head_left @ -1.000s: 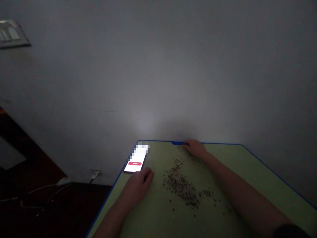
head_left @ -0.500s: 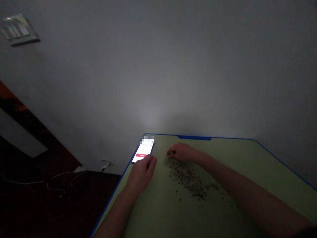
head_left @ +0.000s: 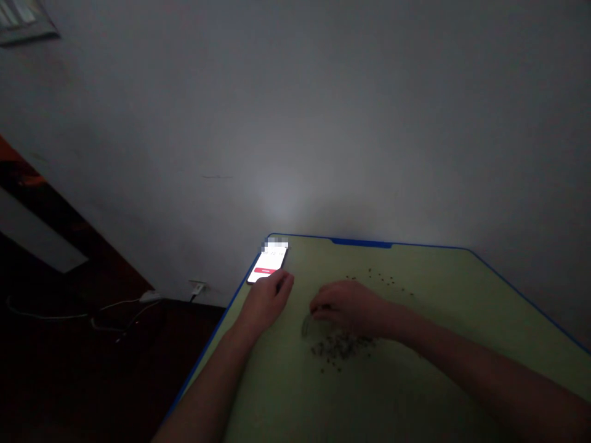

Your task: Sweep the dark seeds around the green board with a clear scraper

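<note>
In a dim room, my left hand [head_left: 266, 298] lies palm down on a green table [head_left: 415, 394] with a blue rim, its fingers loosely curled, just below a lit phone [head_left: 268, 266]. My right hand [head_left: 347, 304] rests to the right of it with its fingers curled over the far edge of a heap of small dark grains [head_left: 339, 346]. What the right fingers hold, if anything, is hidden. A few stray grains [head_left: 383, 278] lie farther back on the table.
The table stands against a pale wall [head_left: 323, 123]. To the left the floor is dark, with a wall socket [head_left: 197, 287] and white cables [head_left: 115, 307]. A framed thing [head_left: 23, 21] hangs at the upper left.
My right hand has drawn back from the table's far rim toward me, dragging the grains into a tighter heap. My left hand stayed by the phone. The camera shifted a little.
</note>
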Demonstrator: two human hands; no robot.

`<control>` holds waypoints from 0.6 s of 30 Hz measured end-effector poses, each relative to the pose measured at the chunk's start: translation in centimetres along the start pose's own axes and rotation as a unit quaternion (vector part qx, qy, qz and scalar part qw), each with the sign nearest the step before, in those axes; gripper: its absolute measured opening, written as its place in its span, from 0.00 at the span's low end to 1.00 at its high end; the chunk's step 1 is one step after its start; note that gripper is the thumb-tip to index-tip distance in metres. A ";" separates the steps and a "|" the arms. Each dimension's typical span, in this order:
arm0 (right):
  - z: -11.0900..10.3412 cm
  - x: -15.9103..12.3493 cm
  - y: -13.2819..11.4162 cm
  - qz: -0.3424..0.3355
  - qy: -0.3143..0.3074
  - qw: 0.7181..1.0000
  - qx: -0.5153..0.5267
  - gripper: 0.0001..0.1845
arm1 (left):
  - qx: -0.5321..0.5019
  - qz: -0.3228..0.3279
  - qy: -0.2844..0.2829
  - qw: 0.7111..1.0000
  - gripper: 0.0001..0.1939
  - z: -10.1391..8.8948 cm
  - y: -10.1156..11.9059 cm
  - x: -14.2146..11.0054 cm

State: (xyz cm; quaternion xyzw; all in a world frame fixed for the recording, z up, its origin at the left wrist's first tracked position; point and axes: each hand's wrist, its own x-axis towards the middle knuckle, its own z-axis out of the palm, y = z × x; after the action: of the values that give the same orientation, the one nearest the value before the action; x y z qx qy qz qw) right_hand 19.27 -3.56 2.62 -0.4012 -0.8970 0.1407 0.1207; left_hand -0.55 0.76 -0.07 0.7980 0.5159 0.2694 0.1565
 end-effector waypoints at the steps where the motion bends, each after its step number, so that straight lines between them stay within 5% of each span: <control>1: -0.2 -0.2 0.0 0.019 0.015 1.000 -0.008 0.10 | 0.001 -0.001 -0.002 1.000 0.17 0.0 0.0 0.0; 7: -1.9 -3.3 1.4 0.117 0.089 0.989 -0.016 0.08 | -0.007 0.003 -0.006 1.000 0.18 0.2 -0.4 0.1; 13: -1.0 -7.9 0.6 0.185 0.045 0.981 0.027 0.10 | -0.007 0.014 -0.002 1.000 0.17 0.5 -0.4 0.1; 18: 0.9 -8.1 -0.9 0.167 0.031 0.985 0.033 0.10 | -0.020 0.011 -0.001 1.000 0.17 0.5 -0.3 0.0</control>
State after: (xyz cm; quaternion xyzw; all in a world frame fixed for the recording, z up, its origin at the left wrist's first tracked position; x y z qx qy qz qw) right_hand 23.66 -10.35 1.26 -0.5449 -0.8083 0.1762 0.1365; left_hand -0.48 0.92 -0.68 0.8006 0.5014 0.2805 0.1701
